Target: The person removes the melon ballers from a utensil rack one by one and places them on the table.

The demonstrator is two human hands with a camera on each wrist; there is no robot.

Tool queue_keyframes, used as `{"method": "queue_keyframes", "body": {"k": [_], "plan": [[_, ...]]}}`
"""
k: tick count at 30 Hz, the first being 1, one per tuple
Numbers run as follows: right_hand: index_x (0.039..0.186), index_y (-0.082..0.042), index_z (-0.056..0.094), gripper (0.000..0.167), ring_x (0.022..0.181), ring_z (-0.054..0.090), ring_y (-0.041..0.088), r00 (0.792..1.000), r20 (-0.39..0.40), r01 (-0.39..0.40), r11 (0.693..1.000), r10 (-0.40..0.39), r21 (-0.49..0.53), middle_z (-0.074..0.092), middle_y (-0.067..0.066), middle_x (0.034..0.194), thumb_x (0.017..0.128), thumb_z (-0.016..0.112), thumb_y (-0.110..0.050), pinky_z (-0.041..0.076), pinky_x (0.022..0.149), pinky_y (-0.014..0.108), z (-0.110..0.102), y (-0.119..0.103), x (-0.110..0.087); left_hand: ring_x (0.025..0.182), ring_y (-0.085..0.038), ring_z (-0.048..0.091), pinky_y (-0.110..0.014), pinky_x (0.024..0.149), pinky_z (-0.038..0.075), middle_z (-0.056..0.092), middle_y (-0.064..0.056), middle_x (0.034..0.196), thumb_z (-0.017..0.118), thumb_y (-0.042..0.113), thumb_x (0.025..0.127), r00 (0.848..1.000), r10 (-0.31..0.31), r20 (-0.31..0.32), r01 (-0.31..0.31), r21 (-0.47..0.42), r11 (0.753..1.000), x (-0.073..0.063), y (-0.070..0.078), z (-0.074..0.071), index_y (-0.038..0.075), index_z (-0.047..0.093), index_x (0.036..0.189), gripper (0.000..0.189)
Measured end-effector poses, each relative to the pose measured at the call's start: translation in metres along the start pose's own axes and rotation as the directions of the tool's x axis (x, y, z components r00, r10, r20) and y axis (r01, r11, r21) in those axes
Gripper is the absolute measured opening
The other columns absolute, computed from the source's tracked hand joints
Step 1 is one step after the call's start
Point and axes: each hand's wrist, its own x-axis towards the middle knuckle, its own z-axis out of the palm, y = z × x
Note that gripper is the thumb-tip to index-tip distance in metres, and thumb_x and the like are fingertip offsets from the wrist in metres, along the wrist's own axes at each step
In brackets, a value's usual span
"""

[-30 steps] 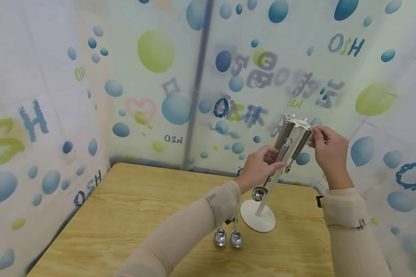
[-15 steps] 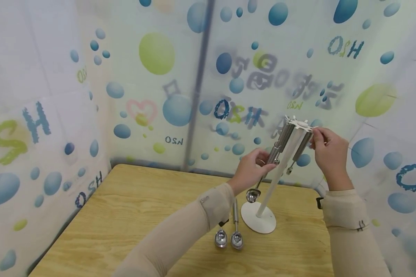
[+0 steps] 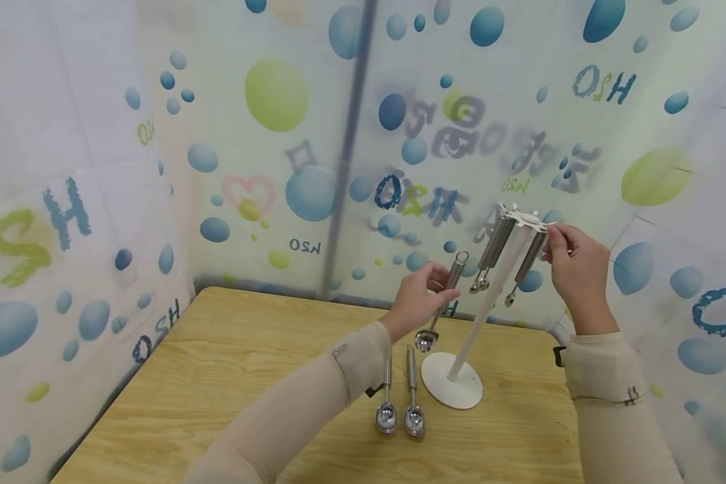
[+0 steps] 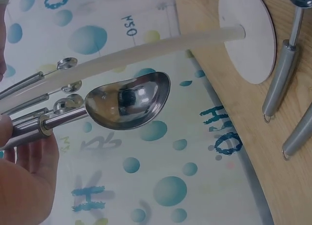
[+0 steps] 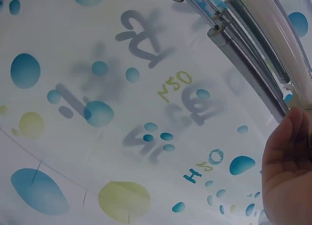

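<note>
In the head view my left hand [image 3: 420,296] holds a metal ice cream scoop [image 3: 454,274] by its grey tubular handle, with the bowl [image 4: 129,103] hanging down. It is apart from the white utensil stand [image 3: 478,329], to the left of its pole. My right hand [image 3: 581,269] pinches the edge of the stand's notched top ring [image 3: 529,219]. Several small-ended metal scoops [image 3: 497,245] hang from that ring, one [image 3: 529,259] close to my right fingers. The right wrist view shows a hanging handle [image 5: 248,71] near my fingertips.
Two more metal scoops [image 3: 386,417] lie side by side on the wooden table [image 3: 266,349], left of the stand's round white base [image 3: 450,383]. Patterned curtains [image 3: 272,94] enclose the table's back and sides.
My left hand has moved left and slightly down with the scoop, away from the stand. The right hand stays at the ring, nearly still.
</note>
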Motion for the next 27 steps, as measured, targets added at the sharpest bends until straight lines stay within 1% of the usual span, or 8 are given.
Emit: {"method": "queue_keyframes", "body": {"k": [6, 13, 20, 27], "plan": [[0.113, 0.008, 0.070, 0.033, 0.063, 0.048, -0.013, 1.000, 0.002, -0.017, 1.000, 0.017, 0.000, 0.064, 0.020, 0.083, 0.106, 0.055, -0.021, 0.039, 0.065, 0.001, 0.000, 0.000, -0.001, 0.089, -0.008, 0.063, -0.025, 0.072, 0.056, 0.068, 0.005, 0.103, 0.074, 0.023, 0.095, 1.000, -0.014, -0.004, 0.014, 0.016, 1.000, -0.003, -0.009, -0.009, 0.015, 0.063, 0.116, 0.025], [0.114, 0.007, 0.070, 0.033, 0.064, 0.047, -0.013, 1.000, 0.002, -0.020, 1.000, 0.020, -0.019, 0.062, 0.015, 0.082, 0.107, 0.053, -0.021, 0.039, 0.064, 0.003, 0.000, 0.001, -0.001, 0.090, -0.010, 0.065, -0.026, 0.073, 0.056, 0.069, 0.003, 0.103, 0.075, 0.020, 0.094, 0.999, -0.031, -0.017, 0.031, 0.033, 0.999, -0.007, -0.019, -0.022, 0.013, 0.063, 0.117, 0.027], [0.113, 0.007, 0.071, 0.033, 0.063, 0.047, -0.015, 1.000, -0.010, -0.006, 1.000, 0.006, -0.004, 0.063, 0.018, 0.082, 0.106, 0.054, -0.020, 0.039, 0.063, 0.003, 0.001, 0.001, -0.001, 0.090, -0.011, 0.065, -0.028, 0.072, 0.057, 0.069, 0.003, 0.104, 0.077, 0.021, 0.093, 0.998, -0.058, -0.024, 0.059, 0.041, 0.997, -0.013, -0.029, -0.034, 0.015, 0.063, 0.115, 0.027], [0.112, 0.007, 0.071, 0.032, 0.062, 0.047, -0.014, 1.000, -0.016, 0.005, 1.000, -0.005, 0.009, 0.062, 0.018, 0.081, 0.106, 0.055, -0.020, 0.039, 0.061, 0.003, 0.001, 0.001, 0.000, 0.095, -0.013, 0.065, -0.031, 0.076, 0.058, 0.068, 0.003, 0.106, 0.076, 0.019, 0.093, 0.994, -0.109, -0.021, 0.109, 0.045, 0.993, -0.022, -0.039, -0.047, 0.016, 0.063, 0.115, 0.026]]}}
